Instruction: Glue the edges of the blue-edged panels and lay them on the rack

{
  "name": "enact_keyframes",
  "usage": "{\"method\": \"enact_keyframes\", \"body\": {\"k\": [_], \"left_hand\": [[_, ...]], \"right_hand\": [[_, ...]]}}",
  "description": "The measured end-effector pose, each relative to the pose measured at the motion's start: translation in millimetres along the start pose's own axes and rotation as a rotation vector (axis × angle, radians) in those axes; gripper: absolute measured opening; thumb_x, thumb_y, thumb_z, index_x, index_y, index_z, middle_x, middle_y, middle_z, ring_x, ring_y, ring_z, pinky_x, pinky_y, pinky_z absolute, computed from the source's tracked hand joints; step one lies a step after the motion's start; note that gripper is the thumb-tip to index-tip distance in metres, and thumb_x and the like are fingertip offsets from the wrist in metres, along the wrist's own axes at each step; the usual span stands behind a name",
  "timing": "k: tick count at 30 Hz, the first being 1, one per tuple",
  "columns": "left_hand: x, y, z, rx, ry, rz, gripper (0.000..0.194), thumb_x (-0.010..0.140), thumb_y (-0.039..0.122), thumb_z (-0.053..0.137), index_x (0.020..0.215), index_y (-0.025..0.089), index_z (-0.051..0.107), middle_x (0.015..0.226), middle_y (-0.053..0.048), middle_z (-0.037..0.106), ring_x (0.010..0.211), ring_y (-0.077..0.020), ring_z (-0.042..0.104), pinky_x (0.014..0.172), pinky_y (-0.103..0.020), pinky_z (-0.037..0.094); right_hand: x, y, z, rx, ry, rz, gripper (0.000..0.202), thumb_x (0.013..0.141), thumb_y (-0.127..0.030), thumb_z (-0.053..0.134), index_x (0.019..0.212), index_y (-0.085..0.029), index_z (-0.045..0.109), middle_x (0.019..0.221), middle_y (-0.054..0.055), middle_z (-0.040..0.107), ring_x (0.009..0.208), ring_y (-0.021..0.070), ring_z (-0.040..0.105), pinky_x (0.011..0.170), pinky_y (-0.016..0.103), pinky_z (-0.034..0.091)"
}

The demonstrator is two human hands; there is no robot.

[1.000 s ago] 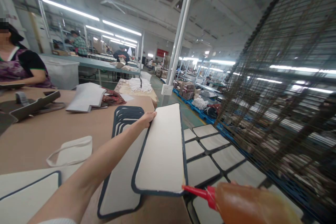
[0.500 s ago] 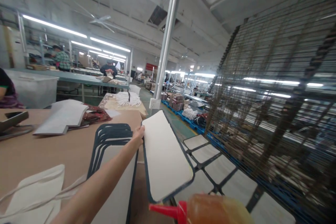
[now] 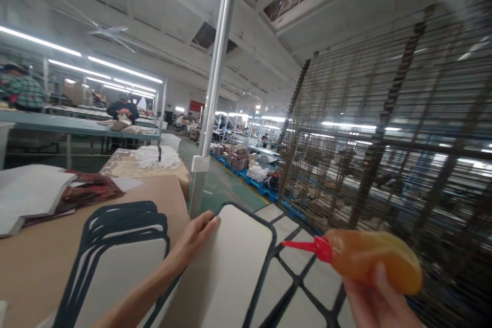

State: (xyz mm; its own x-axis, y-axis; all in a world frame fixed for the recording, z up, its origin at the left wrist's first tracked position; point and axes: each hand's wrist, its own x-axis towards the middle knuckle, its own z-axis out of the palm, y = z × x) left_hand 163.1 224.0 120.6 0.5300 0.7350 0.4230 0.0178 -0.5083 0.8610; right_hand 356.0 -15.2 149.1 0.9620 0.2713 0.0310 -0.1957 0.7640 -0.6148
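My left hand (image 3: pixel 202 234) grips the left edge of a cream panel with a dark border (image 3: pixel 226 261), fingers closed over its rim. In my right hand (image 3: pixel 378 292) is a glue bottle (image 3: pixel 378 256), amber and soft-looking, with a red nozzle (image 3: pixel 305 246) pointing left. The nozzle tip is close to the panel's right edge; whether they touch I cannot tell. Left of my forearm lies a fanned stack of similar dark-edged panels (image 3: pixel 123 266). More cream panels (image 3: pixel 321 274) with dark borders lie in rows beneath the bottle.
A brown table (image 3: pixel 34 261) bears white sheets (image 3: pixel 31 192) and a dark red wrapper (image 3: pixel 86 195). A metal post (image 3: pixel 217 72) rises beyond it. Tall wire racks (image 3: pixel 357 138) stand at right. Co-workers, one a person in dark clothing (image 3: pixel 123 110), are at far tables.
My view has turned right. The glue bottle has come up into fuller view with my right hand visible on it. The held panel has tilted, its far end now lower in view.
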Motion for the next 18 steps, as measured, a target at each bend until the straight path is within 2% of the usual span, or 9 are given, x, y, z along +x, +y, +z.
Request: {"method": "enact_keyframes", "body": {"k": [2,5,11,14,18], "left_hand": [[-4,3,-0.8,0.044,-0.029,0.015,0.044,0.073,0.061,0.045,0.06,0.022,0.03,0.06,0.007,0.025,0.055,-0.01,0.031,0.05,-0.022,0.026],[-9,4,-4.3,0.083,-0.065,0.032,0.043,0.075,0.061,0.042,0.061,0.022,0.031,0.061,0.007,0.025,0.057,-0.0101,0.03,0.051,-0.022,0.026],[-19,10,-11.2,0.049,-0.088,-0.021,0.044,0.075,0.063,0.044,0.064,0.021,0.033,0.061,0.007,0.026,0.056,-0.0096,0.029,0.05,-0.022,0.024],[-23,16,-12.6,-0.015,-0.062,-0.073,0.046,0.073,0.064,0.048,0.065,0.021,0.037,0.06,0.006,0.032,0.055,-0.0096,0.033,0.048,-0.021,0.025],[-23,15,-13.8,-0.117,-0.027,-0.129,0.045,0.07,0.063,0.054,0.067,0.019,0.044,0.059,0.006,0.04,0.053,-0.0101,0.039,0.047,-0.02,0.028]], "right_hand": [[-1,2,3,-0.04,-0.082,-0.153,0.065,0.045,-0.035,0.086,0.106,-0.03,0.064,0.124,-0.005,0.06,0.104,0.0155,0.058,0.095,0.025,0.044],[5,5,-4,-0.107,-0.184,-0.259,0.065,0.047,-0.036,0.086,0.108,-0.031,0.064,0.125,-0.004,0.059,0.102,0.0174,0.059,0.1,0.032,0.04],[16,8,-22,-0.256,-0.297,-0.405,0.062,0.058,-0.034,0.081,0.116,-0.028,0.059,0.116,0.001,0.064,0.109,0.0232,0.056,0.089,0.033,0.048],[22,15,-33,-0.346,-0.286,-0.475,0.057,0.056,-0.036,0.082,0.108,-0.025,0.063,0.105,0.005,0.067,0.103,0.0266,0.06,0.081,0.036,0.052],[31,30,-51,-0.405,-0.32,-0.513,0.044,0.054,-0.04,0.082,0.093,-0.026,0.067,0.085,0.003,0.069,0.091,0.0273,0.064,0.077,0.04,0.054]]}}
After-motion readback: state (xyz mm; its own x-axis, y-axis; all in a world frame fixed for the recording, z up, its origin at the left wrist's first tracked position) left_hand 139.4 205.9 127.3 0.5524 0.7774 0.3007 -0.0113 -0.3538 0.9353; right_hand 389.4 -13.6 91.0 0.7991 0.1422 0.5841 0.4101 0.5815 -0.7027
